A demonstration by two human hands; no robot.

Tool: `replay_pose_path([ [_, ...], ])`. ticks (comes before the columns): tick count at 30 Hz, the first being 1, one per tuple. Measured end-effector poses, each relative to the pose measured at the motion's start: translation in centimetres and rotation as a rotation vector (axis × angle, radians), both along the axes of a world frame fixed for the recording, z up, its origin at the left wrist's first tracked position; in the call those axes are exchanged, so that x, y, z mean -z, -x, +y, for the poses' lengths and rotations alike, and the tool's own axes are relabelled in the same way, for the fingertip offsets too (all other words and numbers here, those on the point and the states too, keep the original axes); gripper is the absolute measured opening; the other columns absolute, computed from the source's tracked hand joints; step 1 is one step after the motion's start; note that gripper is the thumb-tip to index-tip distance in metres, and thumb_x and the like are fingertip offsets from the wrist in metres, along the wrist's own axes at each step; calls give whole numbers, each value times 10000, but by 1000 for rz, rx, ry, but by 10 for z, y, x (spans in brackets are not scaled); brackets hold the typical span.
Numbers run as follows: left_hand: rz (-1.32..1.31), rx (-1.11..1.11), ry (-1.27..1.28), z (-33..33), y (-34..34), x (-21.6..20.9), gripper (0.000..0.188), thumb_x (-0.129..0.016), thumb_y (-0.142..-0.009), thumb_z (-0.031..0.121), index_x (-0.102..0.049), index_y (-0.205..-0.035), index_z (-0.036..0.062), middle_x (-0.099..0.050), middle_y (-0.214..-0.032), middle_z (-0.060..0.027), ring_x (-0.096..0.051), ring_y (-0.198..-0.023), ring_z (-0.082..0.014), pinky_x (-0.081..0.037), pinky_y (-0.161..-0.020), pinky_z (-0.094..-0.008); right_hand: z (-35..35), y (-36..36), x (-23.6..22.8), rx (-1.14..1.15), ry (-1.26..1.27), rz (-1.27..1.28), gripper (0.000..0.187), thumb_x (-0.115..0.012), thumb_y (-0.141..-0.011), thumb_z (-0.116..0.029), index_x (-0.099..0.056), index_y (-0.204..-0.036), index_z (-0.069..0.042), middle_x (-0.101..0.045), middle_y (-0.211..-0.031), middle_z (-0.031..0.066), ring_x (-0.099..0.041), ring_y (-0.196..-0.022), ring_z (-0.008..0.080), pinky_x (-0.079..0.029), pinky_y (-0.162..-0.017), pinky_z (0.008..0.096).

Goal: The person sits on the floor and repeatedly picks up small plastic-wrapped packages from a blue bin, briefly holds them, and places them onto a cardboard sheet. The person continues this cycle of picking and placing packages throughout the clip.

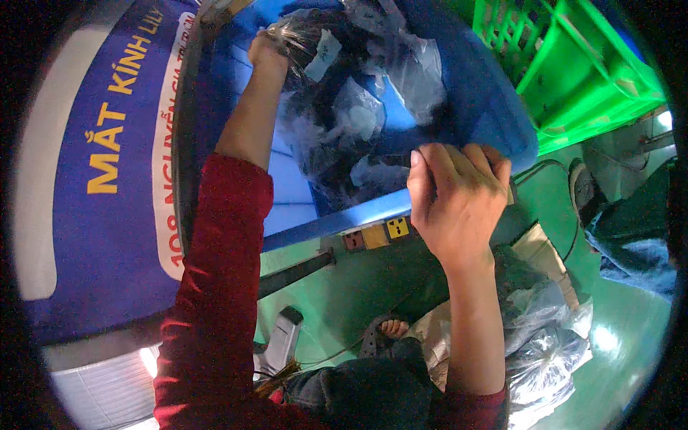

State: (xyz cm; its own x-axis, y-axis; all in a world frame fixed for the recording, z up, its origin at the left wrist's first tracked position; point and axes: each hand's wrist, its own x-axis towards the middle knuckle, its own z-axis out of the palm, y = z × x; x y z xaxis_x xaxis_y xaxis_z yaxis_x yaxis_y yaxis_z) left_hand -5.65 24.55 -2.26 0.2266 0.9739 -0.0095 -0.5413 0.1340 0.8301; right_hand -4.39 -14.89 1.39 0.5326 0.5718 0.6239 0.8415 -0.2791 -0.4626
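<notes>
A large blue plastic bin (494, 136) is tilted in front of me, holding several clear plastic bags with dark contents. My left hand (266, 54) reaches into its far left part, with the fingers closed on the gathered neck of a clear plastic bag (301, 44). A pale label sits on that bag; what the dark contents are, I cannot make out. Over the bin's near right rim my right hand (459, 193) is hooked, fingers curled onto the edge and fingertips partly hidden. Another clear bag (358, 111) lies lower in the bin, nearer to me.
Left of the bin hangs a purple printed banner (100, 143). Green plastic crates (580, 79) stand at the far right. Below the rim is a power strip (376, 235). Filled plastic bags (548, 358) and cardboard (541, 254) lie on the green floor, near another person's leg (638, 247).
</notes>
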Motion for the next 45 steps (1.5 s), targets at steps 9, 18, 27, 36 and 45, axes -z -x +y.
replay_pose_path([
  [9,678,399,-507,78,-22,125,235,-535,-789,200,-521,-907,-3,-584,-882,-142,-583,-787,-276,-482,-672,-391,-3,-5,-5,-21,67,83,58,-552,-713,-143,-573,-709,-89,-544,-622,35,-480,-575,223,-339,-694,327],
  [18,1445,564,-2056,-5,-31,97,516,-658,-635,252,-514,-1105,96,-551,-1036,-193,-532,-976,-326,-440,-799,-420,1,-5,6,0,12,63,62,-545,-727,-150,-573,-718,-96,-544,-618,21,-481,-564,210,-326,-672,319],
  [27,1822,1142,-498,-92,29,90,534,-689,-638,382,-589,-1042,47,-594,-1021,-119,-537,-1003,-266,-427,-841,-372,2,-2,6,3,-84,-45,185,-559,-738,-203,-471,-601,-115,-509,-586,30,-497,-604,211,-369,-671,346],
  [36,602,1470,-613,-130,12,-108,376,-587,-769,198,-545,-1051,-47,-596,-998,-153,-598,-890,-230,-474,-798,-331,-5,-1,-4,73,-112,79,533,-708,-638,-315,-500,-1046,-43,-612,-753,103,-581,-700,262,-401,-733,359],
  [45,158,1457,-122,-197,17,-140,294,-555,-782,102,-542,-1012,-81,-598,-978,-154,-592,-888,-216,-448,-856,-318,-14,-15,-41,-635,-379,1103,536,-704,-660,-108,-471,-1119,43,-591,-1030,103,-549,-930,157,-401,-843,276],
])
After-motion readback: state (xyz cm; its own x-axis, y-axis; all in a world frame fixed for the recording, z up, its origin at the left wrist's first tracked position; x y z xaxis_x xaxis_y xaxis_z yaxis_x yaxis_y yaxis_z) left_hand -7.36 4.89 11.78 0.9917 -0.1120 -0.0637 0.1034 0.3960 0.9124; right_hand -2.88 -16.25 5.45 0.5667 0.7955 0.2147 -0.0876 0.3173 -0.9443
